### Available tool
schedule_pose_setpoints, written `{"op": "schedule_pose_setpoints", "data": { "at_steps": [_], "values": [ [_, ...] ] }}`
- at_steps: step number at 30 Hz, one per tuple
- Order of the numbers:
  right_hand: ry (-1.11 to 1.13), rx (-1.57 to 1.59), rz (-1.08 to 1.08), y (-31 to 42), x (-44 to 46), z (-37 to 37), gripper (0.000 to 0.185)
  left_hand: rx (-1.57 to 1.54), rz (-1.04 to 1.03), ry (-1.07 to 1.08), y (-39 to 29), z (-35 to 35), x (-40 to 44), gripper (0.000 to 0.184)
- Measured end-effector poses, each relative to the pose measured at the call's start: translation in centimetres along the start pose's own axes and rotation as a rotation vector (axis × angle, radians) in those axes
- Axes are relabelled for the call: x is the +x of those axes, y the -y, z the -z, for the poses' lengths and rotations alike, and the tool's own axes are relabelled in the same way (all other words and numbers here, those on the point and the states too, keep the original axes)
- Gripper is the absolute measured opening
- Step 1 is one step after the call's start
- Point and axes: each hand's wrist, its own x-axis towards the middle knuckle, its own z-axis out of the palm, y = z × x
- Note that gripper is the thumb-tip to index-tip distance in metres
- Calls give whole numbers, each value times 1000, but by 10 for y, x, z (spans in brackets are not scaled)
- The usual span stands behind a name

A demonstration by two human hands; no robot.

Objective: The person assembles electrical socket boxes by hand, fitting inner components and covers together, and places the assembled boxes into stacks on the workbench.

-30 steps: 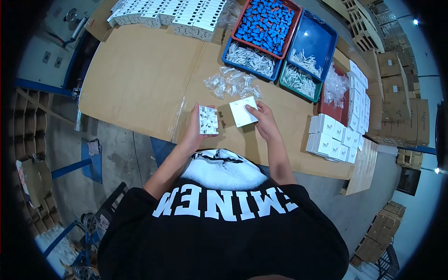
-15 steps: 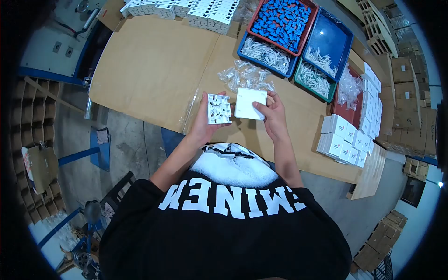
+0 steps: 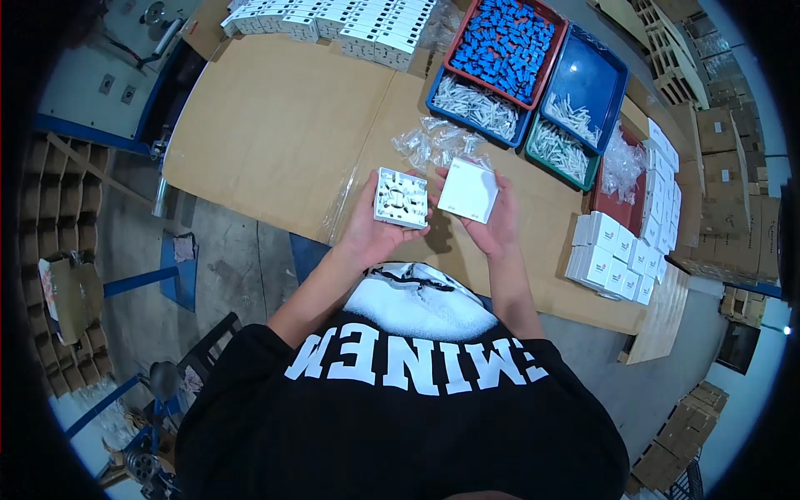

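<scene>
My left hand [image 3: 367,227] is wrapped around a shallow white square plastic housing [image 3: 402,198], its open side facing up and small inner fittings showing. The fingertips curl around its right edge. A flat white square cover plate [image 3: 468,190] is held in my right hand [image 3: 503,218], smooth face up, with most of the fingers hidden beneath it. The two pieces are side by side and apart, above the cardboard-covered table. Just beyond them lies a heap of clear plastic bags [image 3: 437,143].
A red tray [image 3: 546,83] of blue parts sits on a blue tray [image 3: 506,143] of slim white pieces. Beside them are another blue tray [image 3: 593,52] and a green tray [image 3: 575,182]. White boxes [image 3: 612,254] are stacked at right; rows of white units [image 3: 375,46] line the far edge.
Both pieces have shifted slightly to the right. The cover plate has turned clockwise, and my right thumb has left its top face. The housing is tilted, showing its near side wall.
</scene>
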Motion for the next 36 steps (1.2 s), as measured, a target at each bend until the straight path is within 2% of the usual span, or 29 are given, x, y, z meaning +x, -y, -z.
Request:
{"op": "schedule_pose_setpoints", "data": {
  "at_steps": [3, 5, 7, 8, 10, 11, 12, 15, 18, 23, 25, 30, 36],
  "values": [
    [16, -128, -5, 0, 0, -5, 69, -18, 18, 36, 0, 8, 2, 70],
    [26, -206, 10, -2, 2, -9, 69, 41, 43, -22, -2, 3, 0, 68],
    [-68, -572, 133, -9, 5, -19, 58, 28, 50, -29, -1, -1, 0, 66],
    [-62, -573, 136, -14, 6, -23, 58, 12, 64, -41, 1, -3, -1, 63],
    [44, -1111, 426, -26, 4, -32, 63, 70, 39, -32, 3, -7, -3, 65],
    [52, -1325, 540, -28, 3, -41, 77, 99, 18, -108, 6, -13, -2, 64],
    [50, -1326, 547, -31, 3, -47, 77, 127, -4, -185, 6, -18, -3, 63],
    [113, -1607, 680, -39, 1, -58, 78, 193, -22, -159, 7, -22, -5, 59],
    [186, -1710, 752, -40, 6, -54, 80, 236, -73, -153, 11, -13, -2, 58],
    [185, -1662, 774, -45, 6, -51, 81, 227, -125, -163, 15, -14, 0, 57],
    [176, -1626, 780, -44, 6, -52, 81, 244, -58, -189, 15, -16, -1, 57],
    [239, -1661, 791, -43, 8, -50, 83, 209, -87, -156, 16, -15, 2, 60],
    [212, -1671, 791, -46, 6, -50, 86, 231, -99, -123, 16, -14, -1, 61]
  ]
}}
